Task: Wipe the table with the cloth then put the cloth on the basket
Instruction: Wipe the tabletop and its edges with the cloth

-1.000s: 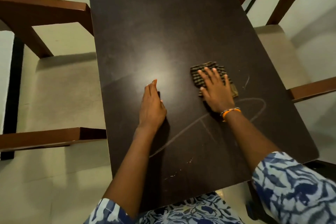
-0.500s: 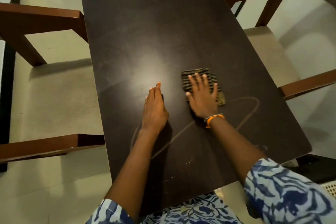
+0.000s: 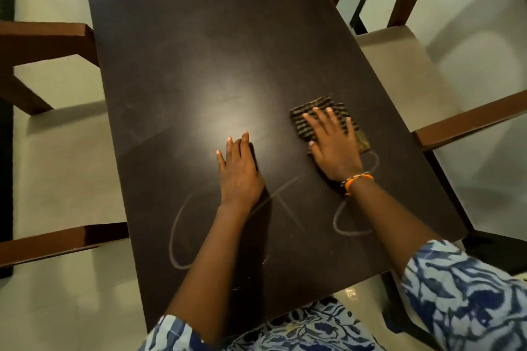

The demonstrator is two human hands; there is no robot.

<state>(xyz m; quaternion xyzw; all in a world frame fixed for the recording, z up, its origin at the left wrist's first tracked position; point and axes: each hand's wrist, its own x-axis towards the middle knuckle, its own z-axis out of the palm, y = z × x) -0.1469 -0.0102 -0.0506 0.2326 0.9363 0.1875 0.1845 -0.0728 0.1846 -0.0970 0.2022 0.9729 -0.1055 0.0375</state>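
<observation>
A dark brown rectangular table (image 3: 199,51) fills the middle of the head view, with pale chalk-like lines drawn on its near half. A folded striped dark-and-tan cloth (image 3: 318,107) lies on the table right of centre. My right hand (image 3: 333,145) presses flat on the cloth, fingers spread, an orange band at the wrist. My left hand (image 3: 238,171) rests flat on the bare tabletop to the left of the cloth, holding nothing. No basket is in view.
A wooden chair with a pale seat (image 3: 65,157) stands at the table's left side. Another wooden chair (image 3: 399,71) stands at the right side. The floor around is pale tile. A dark object (image 3: 490,248) sits on the floor by the table's near right corner.
My right hand slid the cloth left towards the other hand, then back to the right. Part of the chalk loop by the cloth is wiped away. My left hand stayed flat in place.
</observation>
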